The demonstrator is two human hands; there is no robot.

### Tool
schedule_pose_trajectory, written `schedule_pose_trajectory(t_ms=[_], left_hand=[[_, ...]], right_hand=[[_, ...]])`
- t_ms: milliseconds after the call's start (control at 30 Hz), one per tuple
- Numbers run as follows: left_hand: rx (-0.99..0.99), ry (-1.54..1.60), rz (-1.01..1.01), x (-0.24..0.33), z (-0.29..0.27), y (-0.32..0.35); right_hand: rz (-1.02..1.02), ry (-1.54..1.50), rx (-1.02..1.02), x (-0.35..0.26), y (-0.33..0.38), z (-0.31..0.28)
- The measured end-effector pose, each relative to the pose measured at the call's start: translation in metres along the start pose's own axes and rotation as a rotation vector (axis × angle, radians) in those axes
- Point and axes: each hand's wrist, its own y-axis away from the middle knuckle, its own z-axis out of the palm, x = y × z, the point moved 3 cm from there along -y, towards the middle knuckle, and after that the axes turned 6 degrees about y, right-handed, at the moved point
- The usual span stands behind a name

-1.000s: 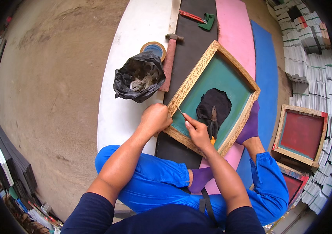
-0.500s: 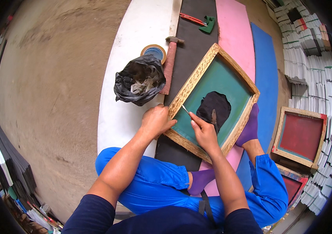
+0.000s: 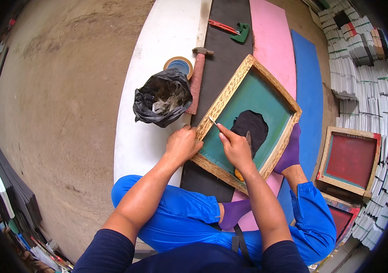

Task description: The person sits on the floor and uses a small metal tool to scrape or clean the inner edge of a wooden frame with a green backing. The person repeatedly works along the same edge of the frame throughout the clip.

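Note:
A wooden screen-printing frame (image 3: 225,96) with green mesh (image 3: 255,88) rests tilted before me, one side by my raised foot. My left hand (image 3: 183,144) is closed on its left corner. In my right hand (image 3: 237,148) is a slim tool (image 3: 213,122) with a pale metal tip, its handle mostly hidden by my fingers. The tip touches or nearly touches the inner edge of the frame's left bar. On the mesh lie a black cloth (image 3: 254,123) and pliers (image 3: 248,137), partly covered by my right hand and wrist; a yellow handle shows below.
Left of the frame stand a black plastic bag (image 3: 162,97) of scraps, a tape roll (image 3: 179,66) and a hammer (image 3: 197,82). Farther off lies a red-handled tool (image 3: 224,26) beside a green piece (image 3: 241,33). Red-mesh frames (image 3: 349,159) and paper stacks (image 3: 367,91) line the right.
My right hand has moved slightly up and left, bringing the tool's tip onto the left bar's edge. The yellow handle now shows below my wrist. My left hand keeps its hold.

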Motion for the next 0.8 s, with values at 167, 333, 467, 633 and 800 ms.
schedule_pose_trajectory(t_ms=[167, 333, 467, 633, 800], left_hand=[[0.021, 0.000, 0.045, -0.001, 0.002, 0.000], [0.030, -0.008, 0.068, -0.004, 0.004, 0.001], [0.035, -0.018, 0.076, -0.002, 0.006, -0.001], [0.028, -0.010, 0.084, 0.002, 0.004, -0.003], [0.017, 0.000, 0.075, -0.005, 0.002, -0.002]], right_hand=[[0.070, 0.098, -0.065, -0.012, -0.003, -0.008], [0.165, 0.483, -0.165, -0.045, -0.002, -0.011], [0.027, -0.029, 0.002, 0.002, -0.006, 0.011], [-0.151, -0.149, 0.080, 0.036, -0.009, 0.033], [0.155, -0.346, -0.179, 0.025, -0.009, 0.027]])
